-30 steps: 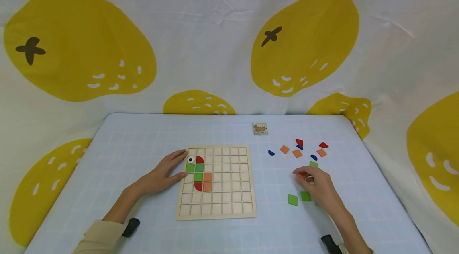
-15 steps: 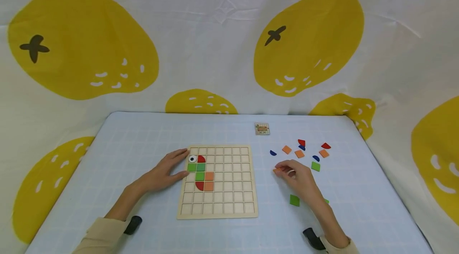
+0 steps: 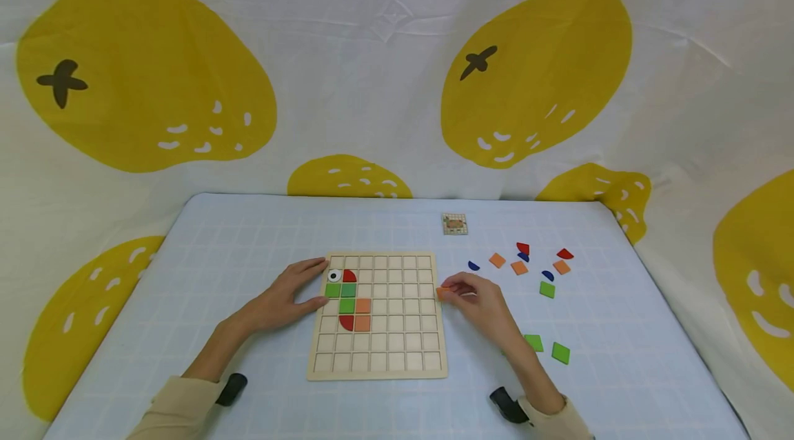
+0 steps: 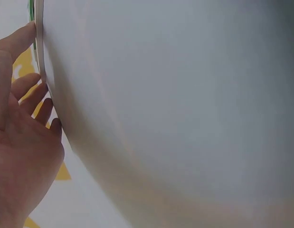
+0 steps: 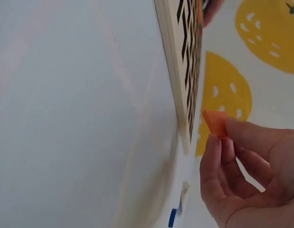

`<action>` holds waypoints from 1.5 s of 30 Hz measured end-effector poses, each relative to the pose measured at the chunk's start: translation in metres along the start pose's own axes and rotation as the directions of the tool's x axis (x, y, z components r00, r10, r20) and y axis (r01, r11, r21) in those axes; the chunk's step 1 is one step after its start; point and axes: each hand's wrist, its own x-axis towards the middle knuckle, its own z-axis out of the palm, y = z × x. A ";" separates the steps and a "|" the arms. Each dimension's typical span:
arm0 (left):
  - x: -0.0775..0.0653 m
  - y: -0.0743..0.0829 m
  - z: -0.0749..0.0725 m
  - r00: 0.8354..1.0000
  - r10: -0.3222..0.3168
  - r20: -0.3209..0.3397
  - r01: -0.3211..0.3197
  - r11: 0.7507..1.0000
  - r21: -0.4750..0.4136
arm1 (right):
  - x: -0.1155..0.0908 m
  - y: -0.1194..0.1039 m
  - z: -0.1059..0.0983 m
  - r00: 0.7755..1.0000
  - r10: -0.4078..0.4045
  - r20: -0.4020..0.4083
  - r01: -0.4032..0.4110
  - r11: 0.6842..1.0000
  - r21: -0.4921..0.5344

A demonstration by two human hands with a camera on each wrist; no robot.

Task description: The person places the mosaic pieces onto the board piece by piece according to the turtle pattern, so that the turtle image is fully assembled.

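A wooden grid board [image 3: 403, 343] lies mid-table. Its left columns hold a round eye piece [image 3: 334, 276], two red quarter-circle pieces [image 3: 349, 276], several green squares [image 3: 333, 291] and two orange squares [image 3: 362, 323]. My left hand [image 3: 282, 298] rests against the board's left edge, fingers extended; the left wrist view shows its fingertips along that edge. Between thumb and fingers, my right hand [image 3: 480, 305] pinches an orange square tile [image 5: 215, 123] by the board's right edge. In the right wrist view the tile is tilted, with one corner sticking out past the fingertips.
Loose pieces lie to the right: orange squares [image 3: 519, 267], green squares [image 3: 561, 353], blue half-circles [image 3: 474, 265] and red pieces [image 3: 565, 254]. A small picture card [image 3: 455, 223] is near the table's back edge. Behind hangs a white cloth [image 3: 372, 81] with yellow fruit prints.
My right hand has moved left from among the loose pieces to the board's right edge, carrying the orange square tile. The left hand stays at the board's left edge.
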 end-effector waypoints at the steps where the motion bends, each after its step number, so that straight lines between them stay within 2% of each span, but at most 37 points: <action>1: 0.000 0.000 0.000 1.000 0.000 -0.002 0.000 1.000 -0.001 | 0.001 -0.001 0.003 1.000 -0.003 0.008 0.003 1.000 0.009; 9: -0.001 -0.002 0.003 1.000 -0.001 -0.002 0.001 1.000 0.002 | 0.009 -0.012 0.027 0.995 -0.047 0.084 0.038 0.994 0.099; 19: -0.003 -0.003 0.004 1.000 0.006 0.002 -0.006 0.999 0.049 | 0.014 -0.026 0.051 0.974 -0.092 0.209 0.062 0.987 0.147; 32: -0.002 -0.003 0.003 0.999 0.040 0.005 -0.040 0.981 0.187 | 0.013 -0.032 0.061 0.970 -0.107 0.220 0.081 0.989 0.126; 45: 0.000 -0.009 0.001 0.998 0.069 0.003 -0.069 0.983 0.168 | 0.017 -0.035 0.068 0.964 -0.136 0.230 0.107 0.985 0.132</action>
